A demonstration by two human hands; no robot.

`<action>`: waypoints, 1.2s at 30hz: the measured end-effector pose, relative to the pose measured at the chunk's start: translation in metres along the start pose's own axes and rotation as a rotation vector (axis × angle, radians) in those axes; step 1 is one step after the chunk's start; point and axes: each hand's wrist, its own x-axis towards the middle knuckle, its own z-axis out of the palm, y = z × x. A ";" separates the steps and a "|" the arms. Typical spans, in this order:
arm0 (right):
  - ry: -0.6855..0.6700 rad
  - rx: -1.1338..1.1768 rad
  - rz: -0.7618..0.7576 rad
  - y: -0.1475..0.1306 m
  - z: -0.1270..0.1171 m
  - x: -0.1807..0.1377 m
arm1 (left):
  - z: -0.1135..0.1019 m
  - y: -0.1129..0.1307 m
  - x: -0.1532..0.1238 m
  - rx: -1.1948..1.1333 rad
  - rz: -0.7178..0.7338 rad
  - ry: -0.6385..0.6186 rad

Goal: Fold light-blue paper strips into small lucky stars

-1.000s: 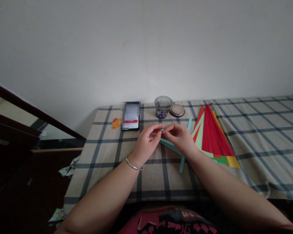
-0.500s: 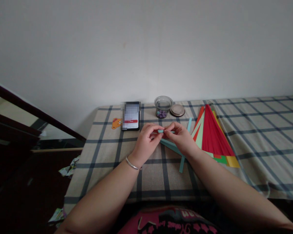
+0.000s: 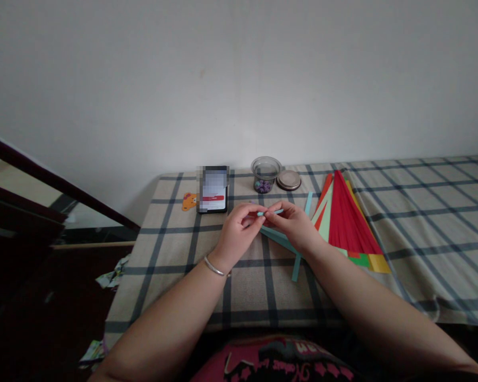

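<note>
Over the middle of the table, my left hand and my right hand meet at the fingertips. Both are closed in a pinch on a light blue paper strip, a short bit of which shows between the fingers. Below them, more light blue paper strips lie on the cloth, partly covered by my right hand. One crossing strip sticks out under my right wrist. Behind my hands stands a clear plastic cup with small purple and blue folded pieces inside. Its round lid lies beside it.
A fan of red, orange, green and yellow paper strips lies to the right. At the left are a phone and an orange bear cutout. The checked tablecloth reaches the wall; scraps lie lower left.
My fingers have shifted slightly on the light blue strip, and its end now points out above my right fingers. Everything else stays in place.
</note>
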 end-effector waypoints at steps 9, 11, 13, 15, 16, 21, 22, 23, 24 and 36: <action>-0.030 -0.015 -0.051 -0.005 0.001 -0.001 | -0.001 -0.002 0.000 -0.165 -0.159 -0.010; -0.037 0.004 -0.061 -0.004 0.000 0.000 | -0.002 -0.003 0.000 -0.201 -0.195 -0.004; -0.042 0.032 -0.069 -0.002 0.000 0.000 | -0.002 -0.004 0.000 -0.256 -0.236 0.002; -0.070 0.076 -0.068 -0.001 -0.001 0.000 | -0.001 -0.005 0.000 -0.339 -0.276 -0.002; -0.095 0.106 -0.063 -0.001 -0.001 0.000 | -0.001 -0.006 0.000 -0.394 -0.297 -0.012; -0.192 0.227 -0.064 0.001 -0.001 -0.001 | 0.002 -0.004 0.001 -0.653 -0.373 -0.069; -0.196 0.234 -0.070 0.001 -0.002 -0.001 | 0.003 -0.004 0.001 -0.670 -0.384 -0.070; -0.196 0.239 -0.078 0.001 -0.002 -0.001 | 0.003 -0.003 0.001 -0.677 -0.395 -0.072; -0.194 0.242 -0.084 0.001 -0.002 -0.001 | 0.003 -0.003 0.001 -0.678 -0.406 -0.073; -0.110 0.251 -0.138 0.001 0.003 -0.001 | 0.000 -0.002 0.000 -0.335 -0.151 -0.107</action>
